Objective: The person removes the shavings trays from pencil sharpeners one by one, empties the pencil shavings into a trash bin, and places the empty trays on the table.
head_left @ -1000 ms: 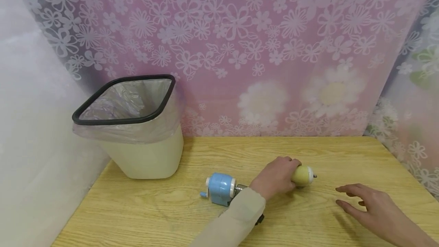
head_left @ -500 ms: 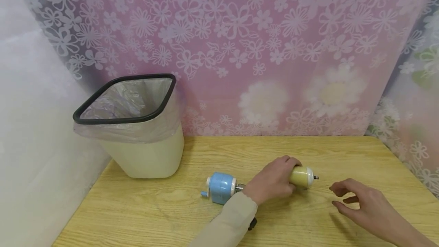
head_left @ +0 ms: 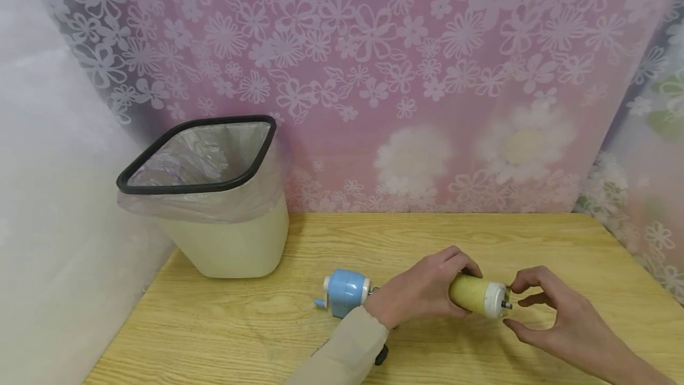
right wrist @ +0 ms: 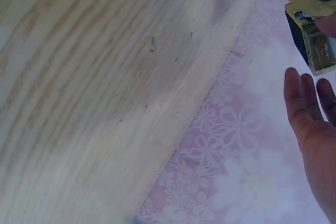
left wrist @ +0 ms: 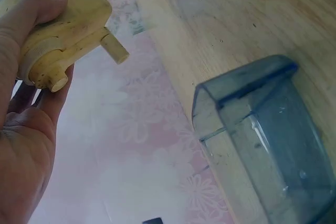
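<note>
- Curtain (head_left: 342, 76), pink with white flowers, fills the back; only backdrop.
- Wood table (head_left: 214, 337) under everything.
- Waste bin (head_left: 235, 248), cream, black rim, clear liner, back left on the table. Probably put off to the side to leave working room; nothing of mine touches it.
- Left hand (head_left: 422, 290): mine, gripping the yellow sharpener (head_left: 470, 293) round its body, thumb one side, fingers the other. Likely held there so the white end is left uncovered.
- Right hand (head_left: 574, 316): also mine, holding nothing, thumb and fingers spread and bent around that white end. Fingertips just beside it; can't tell if the index touches. Looks like a ready pose for the front.
- Yellow sharpener, relative to grip: inside my left fingers, off the table, tilted slightly, white end to the right and a bit down, between both hands.
- Blue sharpener (head_left: 346, 290): on the table left of my left hand, crank outward to the left. Probably parked, since both hands are on the yellow one's side.
- Clear bluish box (left wrist: 278, 140): on the table in the left wrist view; can't tell what it belongs to.
- Dark pin (head_left: 506, 305): sticks out of the white end, toward my right hand.
</note>
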A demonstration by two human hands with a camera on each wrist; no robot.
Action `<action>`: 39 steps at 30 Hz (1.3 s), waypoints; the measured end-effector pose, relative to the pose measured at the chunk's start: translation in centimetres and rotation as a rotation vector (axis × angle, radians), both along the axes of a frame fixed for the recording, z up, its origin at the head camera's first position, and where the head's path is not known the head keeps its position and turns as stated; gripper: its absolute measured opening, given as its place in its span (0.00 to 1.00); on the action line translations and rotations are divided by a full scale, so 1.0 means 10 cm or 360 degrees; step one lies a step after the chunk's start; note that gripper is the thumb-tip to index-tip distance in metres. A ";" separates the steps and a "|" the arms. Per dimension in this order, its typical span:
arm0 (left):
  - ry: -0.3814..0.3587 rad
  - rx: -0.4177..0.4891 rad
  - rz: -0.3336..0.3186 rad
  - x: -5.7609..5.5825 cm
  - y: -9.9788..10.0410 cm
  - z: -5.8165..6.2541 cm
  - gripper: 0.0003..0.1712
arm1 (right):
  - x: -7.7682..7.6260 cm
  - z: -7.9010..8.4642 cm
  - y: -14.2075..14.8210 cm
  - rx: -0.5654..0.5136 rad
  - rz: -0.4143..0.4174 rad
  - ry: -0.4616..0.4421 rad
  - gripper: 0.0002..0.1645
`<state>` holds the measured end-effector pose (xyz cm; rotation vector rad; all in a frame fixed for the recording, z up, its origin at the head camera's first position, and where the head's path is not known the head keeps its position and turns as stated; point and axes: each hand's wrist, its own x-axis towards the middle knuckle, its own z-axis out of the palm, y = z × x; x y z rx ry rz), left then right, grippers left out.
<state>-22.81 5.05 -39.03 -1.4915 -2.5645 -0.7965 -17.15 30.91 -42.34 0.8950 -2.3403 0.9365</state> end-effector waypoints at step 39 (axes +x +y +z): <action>0.0048 0.0051 -0.0086 0.13 -0.11 0.07 0.31 | 0.02 0.01 -0.25 0.0148 -0.0050 0.0044 0.46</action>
